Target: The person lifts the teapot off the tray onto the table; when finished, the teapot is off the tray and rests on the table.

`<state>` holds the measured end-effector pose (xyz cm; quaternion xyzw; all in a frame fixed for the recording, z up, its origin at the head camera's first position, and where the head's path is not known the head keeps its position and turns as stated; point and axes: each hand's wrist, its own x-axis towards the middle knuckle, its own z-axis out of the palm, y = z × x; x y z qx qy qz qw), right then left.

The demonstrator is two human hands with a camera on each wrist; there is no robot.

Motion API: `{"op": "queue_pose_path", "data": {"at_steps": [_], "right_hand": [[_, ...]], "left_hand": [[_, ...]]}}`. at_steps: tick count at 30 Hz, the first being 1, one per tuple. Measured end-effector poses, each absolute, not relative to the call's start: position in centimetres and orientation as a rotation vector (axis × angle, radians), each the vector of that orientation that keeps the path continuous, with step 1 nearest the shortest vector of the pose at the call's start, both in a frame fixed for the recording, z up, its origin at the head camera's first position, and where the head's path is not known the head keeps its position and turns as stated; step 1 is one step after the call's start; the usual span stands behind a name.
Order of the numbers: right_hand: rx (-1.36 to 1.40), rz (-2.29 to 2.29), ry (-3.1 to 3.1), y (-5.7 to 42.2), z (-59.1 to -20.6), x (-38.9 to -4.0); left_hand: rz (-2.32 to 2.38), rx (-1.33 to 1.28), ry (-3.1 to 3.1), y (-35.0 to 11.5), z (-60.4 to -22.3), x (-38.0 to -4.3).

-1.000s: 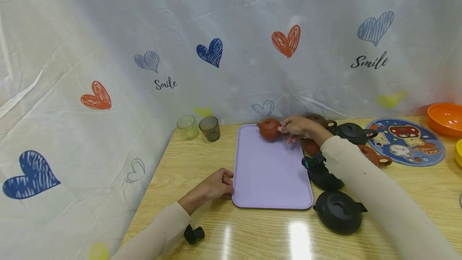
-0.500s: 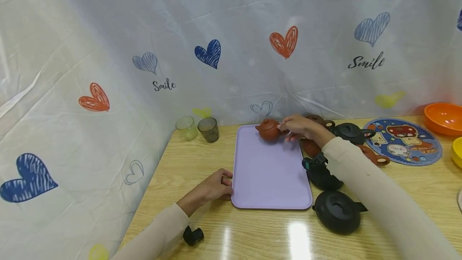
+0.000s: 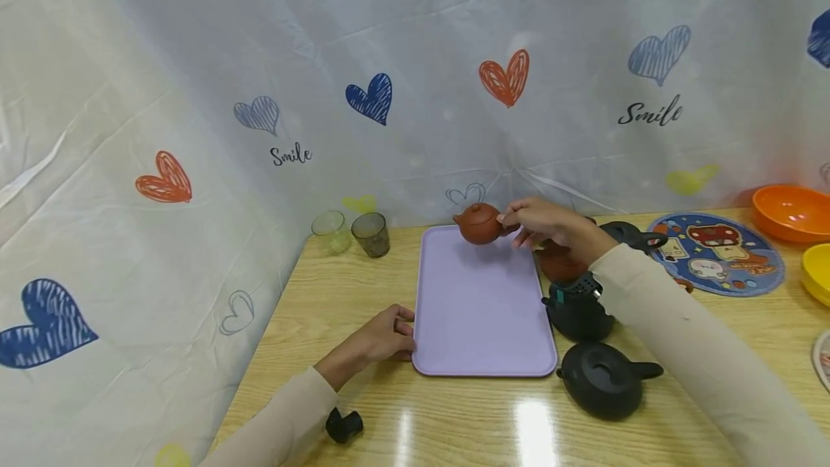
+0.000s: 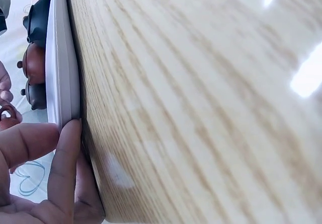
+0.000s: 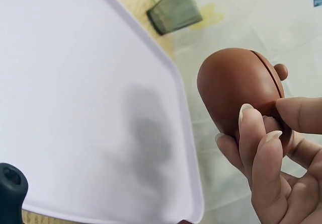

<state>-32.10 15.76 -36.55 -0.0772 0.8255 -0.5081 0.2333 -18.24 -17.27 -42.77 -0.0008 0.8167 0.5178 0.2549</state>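
Observation:
A reddish-brown teapot (image 3: 479, 224) hangs just over the far end of the lilac tray (image 3: 483, 308), its spout to the left. My right hand (image 3: 551, 225) pinches its handle between thumb and fingers. In the right wrist view the round teapot body (image 5: 236, 80) is apart from the tray (image 5: 75, 93), and a shadow falls on the tray's surface. At the tray's left side, my left hand (image 3: 382, 337) pinches the rim. The left wrist view has one fingertip on top of the rim (image 4: 63, 68) and another against its outer side.
Right of the tray stand black teapots (image 3: 601, 380) and a brown teapot (image 3: 560, 261), partly behind the right arm. Two glasses (image 3: 371, 235) are at the back left. A round blue mat (image 3: 716, 254), an orange bowl (image 3: 791, 213) and a yellow bowl (image 3: 818, 272) lie farther right.
The right hand has raised the reddish-brown teapot slightly off the tray's far end. The left hand stays at the tray's rim. The head view has shifted a little.

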Motion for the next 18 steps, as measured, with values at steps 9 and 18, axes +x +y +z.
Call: {"op": "queue_pose_path", "data": {"at_steps": [9, 18], "right_hand": [[-0.254, -1.443, 2.25, 16.1, -35.0, -30.9], [-0.27, -1.493, 2.183, 16.6, -33.8, -29.4]], "left_hand": [[1.404, 0.006, 2.213, -17.4, -42.9, -18.3], [1.415, 0.01, 2.206, -17.4, -42.9, -18.3]]}}
